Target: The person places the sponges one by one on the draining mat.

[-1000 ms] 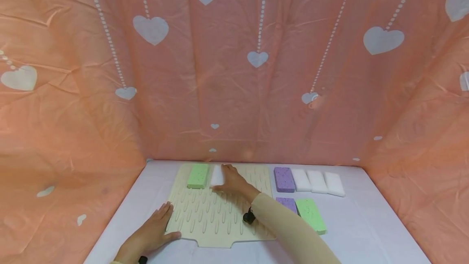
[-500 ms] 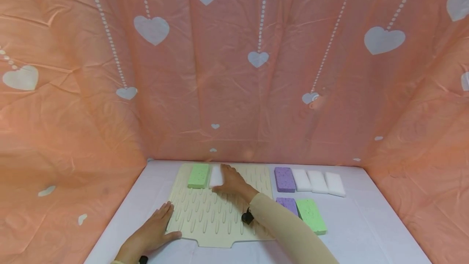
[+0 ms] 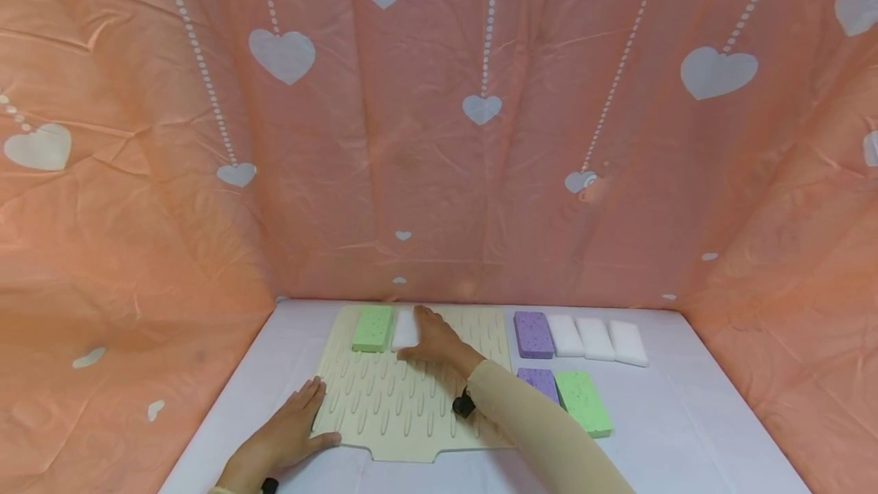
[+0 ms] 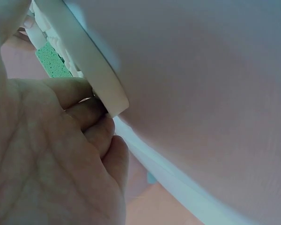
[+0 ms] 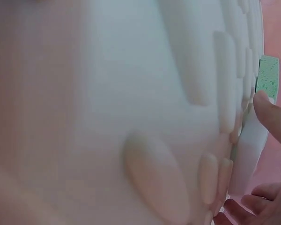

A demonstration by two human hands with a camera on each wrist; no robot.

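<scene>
the cream ribbed mat [image 3: 384,399] reaches almost to the far edge of the tabletop [image 3: 693,418] at twelve o'clock; from the right hand [image 3: 435,341], open ribbed surface runs toward six, with more at three. its thumb and fingers grip a white sponge [image 3: 405,330] near the mat's far edge, at the hand's nine o'clock; a green sponge [image 3: 373,328] lies just beyond. the left hand [image 3: 291,425], grasping nothing, touches the mat's eight o'clock edge.

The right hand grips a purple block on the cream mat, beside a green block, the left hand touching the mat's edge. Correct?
Not purple: the head view shows the right hand gripping a white block on the cream mat, beside a green block, the left hand touching the mat's edge.
</scene>
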